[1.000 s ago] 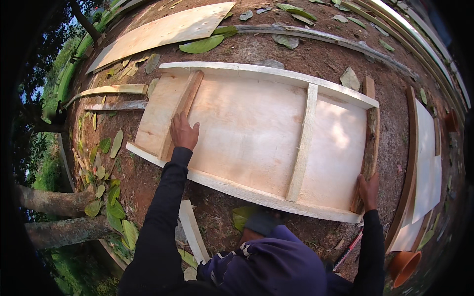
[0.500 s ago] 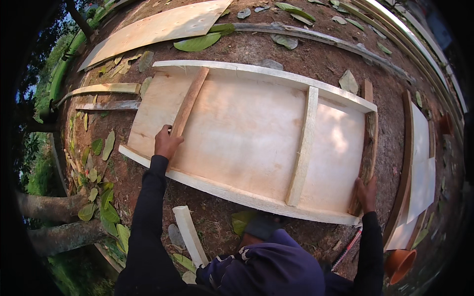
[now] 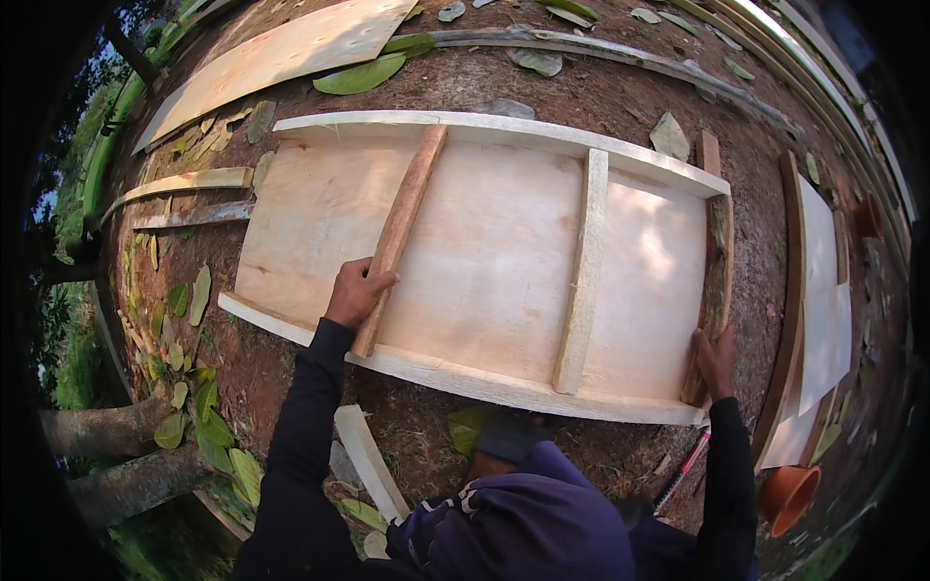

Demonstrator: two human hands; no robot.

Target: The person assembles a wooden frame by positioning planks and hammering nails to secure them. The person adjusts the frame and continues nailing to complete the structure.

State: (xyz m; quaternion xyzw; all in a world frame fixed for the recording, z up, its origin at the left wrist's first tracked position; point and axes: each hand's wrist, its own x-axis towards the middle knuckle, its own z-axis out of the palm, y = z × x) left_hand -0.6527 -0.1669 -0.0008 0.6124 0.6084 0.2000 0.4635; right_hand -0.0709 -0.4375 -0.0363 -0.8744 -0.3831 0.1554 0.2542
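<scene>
A long shallow wooden frame with a plywood panel (image 3: 484,252) lies before me, pale side rails (image 3: 465,377) along its near and far edges. My left hand (image 3: 358,290) grips a brown wooden crosspiece (image 3: 405,228) near its lower end; the piece spans the frame, slightly slanted, its top resting on the far rail. A paler crosspiece (image 3: 581,271) stands between the rails right of the middle. At the right end, my right hand (image 3: 717,362) is closed round the dark rough end board (image 3: 717,290) near its lower corner.
A loose wood offcut (image 3: 370,460) lies near my left forearm. On the right are a second panelled frame (image 3: 794,320), a terracotta pot (image 3: 789,496) and a red-and-black tool (image 3: 682,473). Plywood (image 3: 281,63) and a long batten (image 3: 620,66) lie beyond; tree trunks (image 3: 107,426) stand left.
My left hand has slid the brown crosspiece to the right, toward the paler one. My right hand stays on the end board. The view has shifted slightly.
</scene>
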